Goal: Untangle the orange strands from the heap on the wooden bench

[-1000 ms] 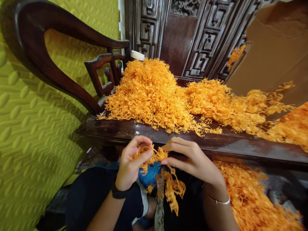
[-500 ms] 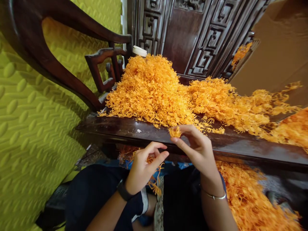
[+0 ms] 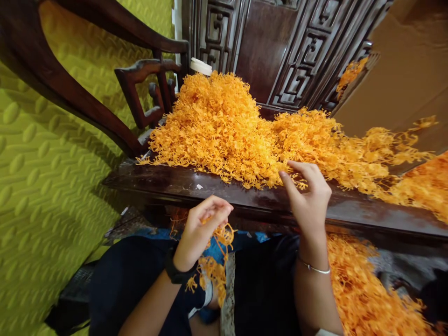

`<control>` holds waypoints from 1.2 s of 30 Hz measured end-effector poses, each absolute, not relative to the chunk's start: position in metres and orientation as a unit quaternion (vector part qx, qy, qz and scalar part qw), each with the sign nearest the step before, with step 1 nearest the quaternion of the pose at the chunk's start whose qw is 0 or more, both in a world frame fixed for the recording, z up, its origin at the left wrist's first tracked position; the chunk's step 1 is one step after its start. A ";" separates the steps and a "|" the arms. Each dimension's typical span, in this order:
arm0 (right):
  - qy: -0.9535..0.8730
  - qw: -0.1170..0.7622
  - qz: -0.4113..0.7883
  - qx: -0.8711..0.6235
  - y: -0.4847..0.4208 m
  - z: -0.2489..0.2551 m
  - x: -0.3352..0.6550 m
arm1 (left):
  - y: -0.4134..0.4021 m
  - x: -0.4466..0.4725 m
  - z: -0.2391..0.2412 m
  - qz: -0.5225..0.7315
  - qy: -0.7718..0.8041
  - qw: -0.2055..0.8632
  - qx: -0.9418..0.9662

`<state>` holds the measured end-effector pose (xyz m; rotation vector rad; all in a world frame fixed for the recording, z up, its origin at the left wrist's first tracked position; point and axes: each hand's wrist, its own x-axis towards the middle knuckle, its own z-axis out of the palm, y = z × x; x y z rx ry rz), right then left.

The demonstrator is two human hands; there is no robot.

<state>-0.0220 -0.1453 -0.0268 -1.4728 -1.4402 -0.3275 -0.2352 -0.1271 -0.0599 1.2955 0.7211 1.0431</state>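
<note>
My left hand (image 3: 202, 228) is closed, thumb and fingertips together, over the front of the bench seat's edge. From its palm hangs a loose bunch of orange plastic pieces (image 3: 214, 271) with thin, curling prongs; the part inside the fingers is hidden. My right hand (image 3: 310, 193) is open, thumb and forefinger apart and nothing visible between them. It hovers by the front edge of a large heap of the same orange pieces (image 3: 217, 126), which spreads along the dark wooden seat (image 3: 164, 184).
A curved wooden armrest (image 3: 80, 107) stands at left, before a yellow-green textured surface (image 3: 28, 196). Behind the heap rise a carved backrest (image 3: 266, 46) and a white round object (image 3: 201, 66). Brown cardboard (image 3: 406, 74) leans at right. More orange pieces (image 3: 360, 284) lie below the seat.
My right hand no longer holds the small orange piece and has moved right toward the heap, fingers apart. The fingertips of my left hand have closed, and more of its bunch hangs in view.
</note>
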 end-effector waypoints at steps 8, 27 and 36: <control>-0.592 0.438 -0.164 -0.657 -0.147 -0.029 -0.005 | -0.122 -0.244 -0.060 0.475 0.212 0.740 0.426; -0.812 0.348 0.171 -0.436 -0.167 -0.016 -0.074 | -0.125 -0.248 -0.057 0.388 0.228 0.663 0.599; -0.656 0.528 0.412 -0.348 -0.158 -0.033 -0.083 | -0.129 -0.242 -0.060 0.375 0.186 0.753 0.507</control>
